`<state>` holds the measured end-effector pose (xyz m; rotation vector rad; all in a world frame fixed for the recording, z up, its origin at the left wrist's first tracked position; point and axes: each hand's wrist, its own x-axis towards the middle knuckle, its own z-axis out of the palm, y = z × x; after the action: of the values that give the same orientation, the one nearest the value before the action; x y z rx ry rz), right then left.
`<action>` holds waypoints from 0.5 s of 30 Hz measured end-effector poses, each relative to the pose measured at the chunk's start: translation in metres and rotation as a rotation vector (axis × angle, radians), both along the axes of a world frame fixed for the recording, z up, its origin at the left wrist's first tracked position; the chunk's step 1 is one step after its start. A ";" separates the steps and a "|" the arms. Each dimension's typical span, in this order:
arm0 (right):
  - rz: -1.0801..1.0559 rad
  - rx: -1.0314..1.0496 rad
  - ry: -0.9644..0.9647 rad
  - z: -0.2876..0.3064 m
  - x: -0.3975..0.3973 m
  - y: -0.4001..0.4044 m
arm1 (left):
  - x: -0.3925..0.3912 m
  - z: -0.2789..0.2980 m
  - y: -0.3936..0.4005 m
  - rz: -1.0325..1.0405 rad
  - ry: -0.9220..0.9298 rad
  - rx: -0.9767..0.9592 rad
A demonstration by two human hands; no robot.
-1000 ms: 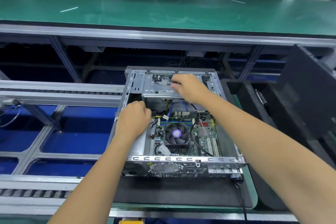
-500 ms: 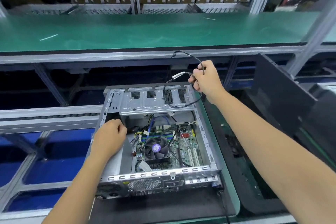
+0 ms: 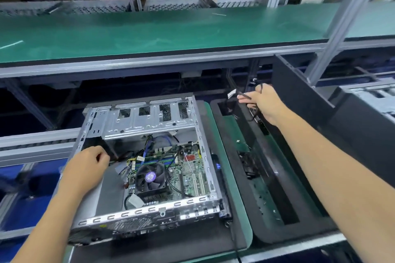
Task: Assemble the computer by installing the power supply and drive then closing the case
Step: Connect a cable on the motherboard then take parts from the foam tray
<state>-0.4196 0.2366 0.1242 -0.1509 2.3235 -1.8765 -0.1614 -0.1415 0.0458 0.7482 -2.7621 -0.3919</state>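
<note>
The computer case (image 3: 147, 168) lies open at 7 o'clock, its power-supply bay at 9 o'clock bare. The right hand (image 3: 264, 103) pinches a loose black cable (image 3: 245, 95) over the tray (image 3: 235, 177) at 2 o'clock; the left hand (image 3: 85, 168), fingers curled, rests inside the bay. This looks like clearing; next, drop the cable and fetch the power supply.

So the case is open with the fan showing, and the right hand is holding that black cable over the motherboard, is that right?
Not quite. In the head view the right hand does hold the black cable, but off to the right of the open case, above the black tray beside it, not over the motherboard. The fan does show.
</note>
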 end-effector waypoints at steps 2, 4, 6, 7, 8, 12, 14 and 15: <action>0.026 0.109 -0.023 -0.022 -0.004 0.002 | -0.001 0.000 0.001 0.007 -0.001 -0.010; 0.016 0.144 -0.051 -0.048 -0.007 0.000 | -0.002 0.000 0.002 0.015 -0.014 -0.014; 0.017 0.165 -0.076 -0.074 -0.011 -0.003 | -0.002 0.000 0.002 0.013 -0.016 -0.011; 0.024 0.183 -0.090 -0.086 -0.012 -0.006 | -0.002 0.001 0.003 0.010 -0.015 -0.007; 0.019 0.198 -0.101 -0.097 -0.015 -0.008 | -0.002 0.001 0.003 0.004 -0.012 -0.005; -0.105 0.240 -0.113 -0.122 -0.021 -0.020 | -0.002 0.001 0.004 -0.001 -0.002 -0.006; -0.168 0.251 -0.098 -0.124 -0.024 -0.027 | -0.002 0.000 0.002 0.007 -0.008 -0.001; -0.195 0.253 -0.090 -0.123 -0.026 -0.029 | -0.002 -0.001 0.002 0.010 -0.015 -0.002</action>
<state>-0.4459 0.2076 0.0014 0.1915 2.5638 -1.6063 -0.1633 -0.1396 0.0453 0.7675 -2.7708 -0.3829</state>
